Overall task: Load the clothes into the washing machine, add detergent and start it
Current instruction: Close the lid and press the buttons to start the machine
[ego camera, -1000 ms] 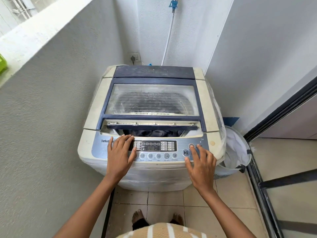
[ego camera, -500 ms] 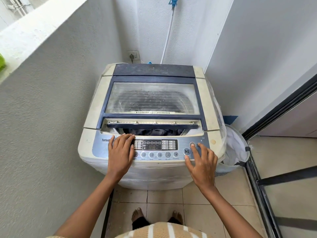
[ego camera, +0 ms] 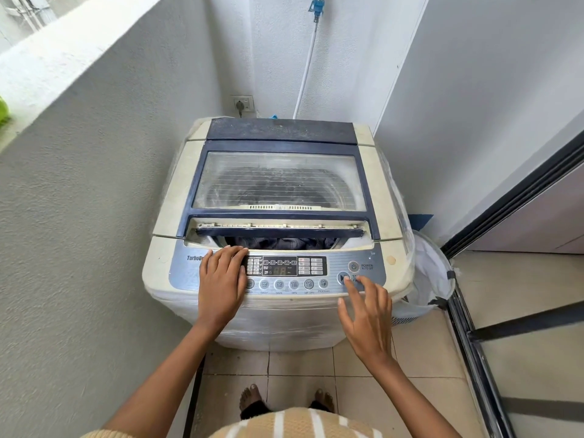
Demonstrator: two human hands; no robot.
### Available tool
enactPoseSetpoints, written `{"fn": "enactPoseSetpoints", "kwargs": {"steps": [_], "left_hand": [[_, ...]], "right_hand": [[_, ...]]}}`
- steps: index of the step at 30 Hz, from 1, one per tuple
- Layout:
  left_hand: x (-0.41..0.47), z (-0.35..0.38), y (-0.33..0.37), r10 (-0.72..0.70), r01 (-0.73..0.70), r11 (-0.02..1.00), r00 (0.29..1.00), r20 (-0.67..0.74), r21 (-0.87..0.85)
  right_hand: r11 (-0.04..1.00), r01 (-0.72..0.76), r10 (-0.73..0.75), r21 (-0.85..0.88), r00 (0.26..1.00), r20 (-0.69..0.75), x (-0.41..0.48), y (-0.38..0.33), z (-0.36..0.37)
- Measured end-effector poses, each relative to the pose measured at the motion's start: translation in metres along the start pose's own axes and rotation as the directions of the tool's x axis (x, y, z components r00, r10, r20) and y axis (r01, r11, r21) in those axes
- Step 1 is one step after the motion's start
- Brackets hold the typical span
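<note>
Tiled floor (ego camera: pixel 300 361): two bare feet (ego camera: pixel 249 398) stand at the near edge, in front of the washing machine (ego camera: pixel 175 191).

Left hand (ego camera: pixel 221 281): rests palm-down on the left part of the control panel (ego camera: pixel 335 269). Its fingers (ego camera: pixel 232 256) are straight and pressed together, and the tips reach the panel's far edge, at the lip of the tub opening.

Right hand (ego camera: pixel 368 314): is above the panel's right part with the fingers (ego camera: pixel 377 290) spread. The index fingertip touches the start/pause button (ego camera: pixel 341 275). The power button (ego camera: pixel 353 266) sits just beyond it, untouched.

Clothes (ego camera: pixel 284 243): dark fabric lies inside the tub, visible through the gap between the panel's far edge and the lid (ego camera: pixel 279 181). More dark fabric shows through the lid's clear window.

Laundry basket (ego camera: pixel 434 273): white, on the floor against the machine's right side.

Rear wall: a socket (ego camera: pixel 243 104) with a plug inserted is above the machine's far-left corner. A white hose (ego camera: pixel 305 71) runs down behind the far edge.
</note>
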State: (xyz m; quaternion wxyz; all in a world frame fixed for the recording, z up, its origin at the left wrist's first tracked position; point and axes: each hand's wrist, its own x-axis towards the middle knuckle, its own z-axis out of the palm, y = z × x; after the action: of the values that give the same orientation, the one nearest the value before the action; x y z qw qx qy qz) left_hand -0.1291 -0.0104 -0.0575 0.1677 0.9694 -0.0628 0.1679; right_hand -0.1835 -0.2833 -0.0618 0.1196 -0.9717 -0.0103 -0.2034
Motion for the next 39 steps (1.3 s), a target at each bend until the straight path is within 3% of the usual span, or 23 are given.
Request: {"fn": "enactPoseSetpoints", "kwargs": {"steps": [6, 29, 32, 35, 37, 39], "left_hand": [[0.000, -0.001, 0.000, -0.001, 0.001, 1.000, 1.000, 0.004, 0.003], [-0.001, 0.001, -0.001, 0.016, -0.017, 1.000, 0.999, -0.031, -0.011], [0.000, 0.000, 0.000, 0.002, -0.003, 0.999, 0.999, -0.033, -0.052], [0.006, -0.007, 0.006, -0.099, 0.072, 0.958, 0.991, -0.084, -0.279], [0.015, -0.015, 0.012, -0.189, 0.127, 0.855, 0.979, -0.073, -0.503], [0.024, -0.020, 0.019, -0.248, 0.178, 0.698, 0.969, -0.001, -0.694]], "right_hand": [[0.997, 0.014, -0.012, -0.077, 1.000, 0.026, 0.000, 0.000, 0.002], [0.993, 0.026, -0.025, -0.113, 1.000, 0.003, -0.006, -0.001, 0.004], [1.000, -0.028, 0.028, -0.011, 0.999, -0.018, 0.000, -0.004, 0.001], [0.966, -0.116, 0.126, 0.231, 0.992, -0.029, 0.017, -0.015, -0.003], [0.884, -0.151, 0.168, 0.444, 0.986, 0.001, 0.034, -0.028, -0.006], [0.721, -0.211, 0.210, 0.660, 0.974, 0.082, 0.052, -0.044, -0.010]]}}
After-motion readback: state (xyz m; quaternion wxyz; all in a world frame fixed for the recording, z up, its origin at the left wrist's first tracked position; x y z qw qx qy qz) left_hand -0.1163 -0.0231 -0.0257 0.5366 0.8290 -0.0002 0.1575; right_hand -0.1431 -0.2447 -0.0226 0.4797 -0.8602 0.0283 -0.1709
